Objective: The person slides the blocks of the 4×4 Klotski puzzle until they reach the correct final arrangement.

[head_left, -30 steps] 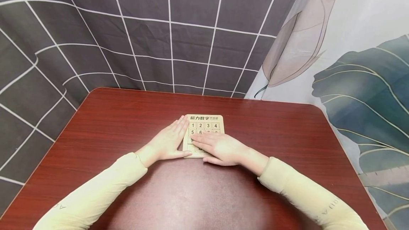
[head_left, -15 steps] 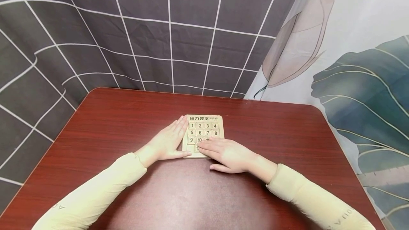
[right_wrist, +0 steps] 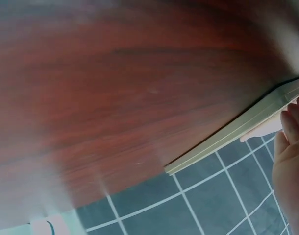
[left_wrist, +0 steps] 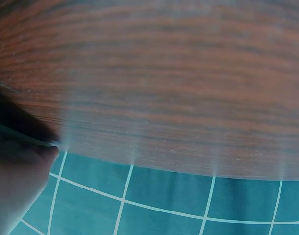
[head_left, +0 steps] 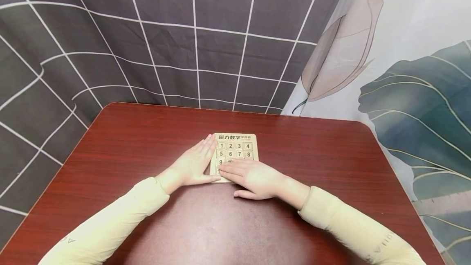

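A flat wooden number slide puzzle (head_left: 234,137) lies on the table, with rows of square tiles starting 1, 2, 3, 4. My left hand (head_left: 193,162) rests along its left edge, fingers straight, thumb spread at the lower left corner. My right hand (head_left: 255,178) lies across the lower tiles with straight fingers, fingertips on the bottom row near the left side. It hides most of the two lower rows. In the right wrist view the puzzle (right_wrist: 228,134) shows edge-on beside my right hand (right_wrist: 291,166). Only part of my left hand (left_wrist: 17,191) appears in the left wrist view.
The reddish-brown wooden table (head_left: 154,134) extends around the puzzle on all sides. A dark curtain with a white grid (head_left: 220,52) hangs behind the far edge. To the right hangs a pale curtain with leaf prints (head_left: 401,93).
My right hand drew back to the lower right, then slid left along the bottom row. A tile now shows in the lower left slot, which was bare before. My left hand stays put.
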